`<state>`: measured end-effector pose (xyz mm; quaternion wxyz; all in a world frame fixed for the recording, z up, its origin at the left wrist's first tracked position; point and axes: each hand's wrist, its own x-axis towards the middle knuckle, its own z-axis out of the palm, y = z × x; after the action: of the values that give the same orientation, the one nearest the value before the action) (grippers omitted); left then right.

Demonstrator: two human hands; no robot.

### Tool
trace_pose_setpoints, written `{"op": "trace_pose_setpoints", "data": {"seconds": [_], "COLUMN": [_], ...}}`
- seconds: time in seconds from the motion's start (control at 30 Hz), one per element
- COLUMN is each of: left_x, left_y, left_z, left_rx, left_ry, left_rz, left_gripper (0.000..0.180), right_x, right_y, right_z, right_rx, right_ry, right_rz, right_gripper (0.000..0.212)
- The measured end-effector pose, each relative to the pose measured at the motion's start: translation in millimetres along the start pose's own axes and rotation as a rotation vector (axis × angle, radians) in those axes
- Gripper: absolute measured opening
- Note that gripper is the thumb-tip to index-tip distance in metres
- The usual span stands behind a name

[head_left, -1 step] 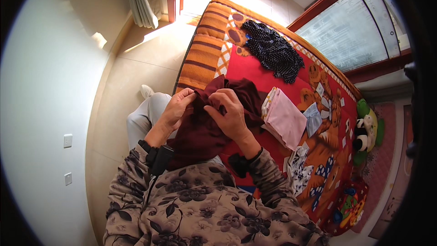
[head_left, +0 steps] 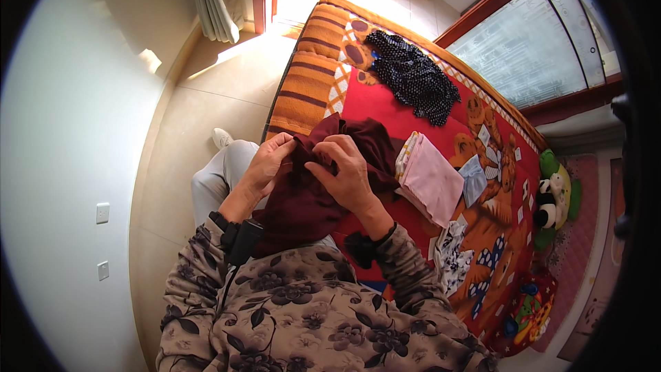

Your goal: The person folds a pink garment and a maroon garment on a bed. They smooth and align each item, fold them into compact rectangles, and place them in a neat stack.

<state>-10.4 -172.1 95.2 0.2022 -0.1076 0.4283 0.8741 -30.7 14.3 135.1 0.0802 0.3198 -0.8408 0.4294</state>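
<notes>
Bunched partly over the big bed (head_left: 303, 89), the dark red cloth (head_left: 299, 210) has hardly changed, so the work seems no further on, with the left hand (head_left: 264, 165) pinching its edge and the right hand (head_left: 351, 178) half curled, though I can't tell if it holds any.

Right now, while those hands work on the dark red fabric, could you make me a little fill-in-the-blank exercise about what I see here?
1. The hand nearer the pale wall is the person's ____ one.
2. The large folded cloth to the right of the maroon fabric is ____ in colour.
3. The crumpled garment on the patterned blanket is ____ with small white dots.
4. The wall carries ____ square plates, one above the other.

Missing words: left; pink; black; two.
</notes>
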Motion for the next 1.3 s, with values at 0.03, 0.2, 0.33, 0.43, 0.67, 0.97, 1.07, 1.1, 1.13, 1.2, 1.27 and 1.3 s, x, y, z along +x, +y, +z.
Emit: {"op": "trace_pose_setpoints", "data": {"seconds": [0.03,0.2,0.33,0.43,0.67,0.97,1.07,1.1,1.13,1.2,1.27,1.3], "left_x": [0.5,-2.1,-11.2,-20.6,-9.0,-6.5,-7.5,-8.3,-9.4,-15.3,-19.8,-20.5], "left_y": [-0.1,-4.9,-1.2,2.7,-3.0,-13.2,-11.3,-11.4,-11.0,-7.9,-6.5,-5.2], "left_z": [-1.3,5.1,13.8,20.6,26.1,-2.6,0.6,3.8,6.9,10.1,14.9,16.5], "left_rx": [-0.009,0.170,0.635,0.751,0.900,0.567,0.568,0.553,0.553,0.640,0.755,0.824], "left_ry": [-0.004,0.165,0.244,0.047,0.220,0.177,0.234,0.266,0.305,0.276,0.253,0.281], "left_rz": [0.009,0.169,0.419,0.376,0.520,0.300,0.336,0.382,0.404,0.422,0.480,0.472], "left_gripper": [0.008,0.007,0.016,0.028,0.029,0.014,0.012,0.012,0.012,0.018,0.021,0.023], "right_x": [-0.2,-0.6,3.4,7.6,18.4,21.2,21.9,22.1,22.2,23.3,24.7,25.4], "right_y": [-2.8,-2.0,4.9,7.0,4.8,16.5,16.4,16.1,15.6,14.5,13.0,12.0], "right_z": [1.5,11.2,7.2,1.3,2.2,0.2,-1.5,-2.7,-3.8,-4.3,-3.0,-2.1], "right_rx": [-0.023,0.138,0.646,0.650,0.578,0.358,0.154,0.140,0.126,0.134,0.123,0.124], "right_ry": [-0.029,-0.003,0.073,0.024,-0.302,-0.479,-0.443,-0.403,-0.363,-0.304,-0.262,-0.268], "right_rz": [0.042,0.204,0.520,0.616,0.557,0.322,0.214,0.214,0.215,0.138,0.068,0.070], "right_gripper": [0.024,0.017,0.010,0.009,0.016,0.020,0.021,0.021,0.020,0.020,0.019,0.018]}}
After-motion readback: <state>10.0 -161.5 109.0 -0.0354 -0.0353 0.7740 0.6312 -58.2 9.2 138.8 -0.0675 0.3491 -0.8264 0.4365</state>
